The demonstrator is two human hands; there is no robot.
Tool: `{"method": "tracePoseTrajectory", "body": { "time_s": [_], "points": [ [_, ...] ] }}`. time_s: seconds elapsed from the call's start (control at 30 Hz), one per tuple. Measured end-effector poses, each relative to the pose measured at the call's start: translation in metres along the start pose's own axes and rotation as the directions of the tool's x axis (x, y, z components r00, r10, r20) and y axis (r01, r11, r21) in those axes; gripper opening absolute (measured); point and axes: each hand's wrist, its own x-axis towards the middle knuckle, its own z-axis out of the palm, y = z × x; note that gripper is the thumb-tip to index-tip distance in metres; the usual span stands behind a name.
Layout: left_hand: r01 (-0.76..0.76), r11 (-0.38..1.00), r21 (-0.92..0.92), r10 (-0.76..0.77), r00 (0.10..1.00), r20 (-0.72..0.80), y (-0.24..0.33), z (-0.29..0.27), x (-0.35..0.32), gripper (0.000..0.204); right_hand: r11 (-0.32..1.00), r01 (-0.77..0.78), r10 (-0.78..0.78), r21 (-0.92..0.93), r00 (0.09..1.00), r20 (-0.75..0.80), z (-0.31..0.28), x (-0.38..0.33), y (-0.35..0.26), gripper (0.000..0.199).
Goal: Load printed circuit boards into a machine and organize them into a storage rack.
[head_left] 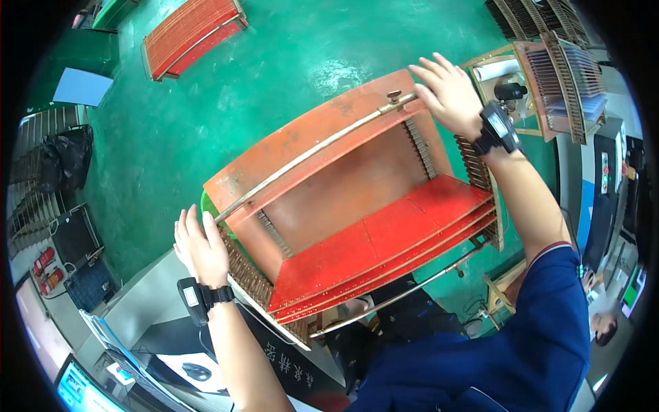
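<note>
In front of me is a rack with slotted side rails (247, 266), holding several red boards (384, 230) stacked in its slots. A brownish-orange panel (350, 199) forms its inside. Across its far side runs a metal rod (302, 161) with a small clamp screw (393, 100) near the right end. My left hand (202, 248) is open, fingers stretched forward, at the rack's left end beside the rod's end. At the rod's right end is my right hand (446, 96), open with fingers spread. Neither holds anything; whether the palms touch the rack I cannot tell.
A second metal rod (398, 295) crosses the rack's near side. Another rack of red boards (195, 38) stands on the green floor (274, 62) at far left. Further right is a wooden stand with slotted racks (563, 86). A desk with a mouse (197, 371) and monitor lies at lower left.
</note>
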Motion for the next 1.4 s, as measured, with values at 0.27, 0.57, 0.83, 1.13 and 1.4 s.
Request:
{"method": "tracePoseTrajectory", "body": {
  "time_s": [0.27, 0.57, 0.83, 1.13, 1.4],
  "points": [
    [0.063, 0.985, -0.162, -0.063, 0.998, 0.006, 0.003, 0.028, 0.005, 0.031, 0.999, 0.037, -0.035, -0.015, 0.991, 0.126, -0.018, 0.016, -0.007, 0.033],
    [0.005, 0.975, -0.223, -0.051, 0.978, -0.2, 0.004, 0.032, -0.002, 0.021, 0.955, 0.289, -0.294, 0.07, 0.879, 0.375, -0.025, 0.066, -0.06, 0.033],
    [0.044, 0.957, -0.285, -0.105, 0.974, -0.2, 0.002, 0.029, -0.005, 0.02, 0.945, 0.258, -0.16, -0.203, 0.902, 0.402, -0.035, 0.059, -0.073, 0.035],
    [0.027, 0.965, -0.26, -0.092, 0.966, -0.243, -0.003, 0.031, -0.009, 0.038, 0.997, -0.028, 0.052, -0.069, 0.927, 0.371, -0.063, 0.031, -0.085, 0.04],
    [-0.131, 0.92, -0.369, -0.017, 0.928, -0.372, 0.037, -0.002, -0.111, 0.027, 0.929, 0.199, -0.298, 0.313, 0.903, 0.31, -0.089, -0.153, -0.144, 0.033]
  ]
}}
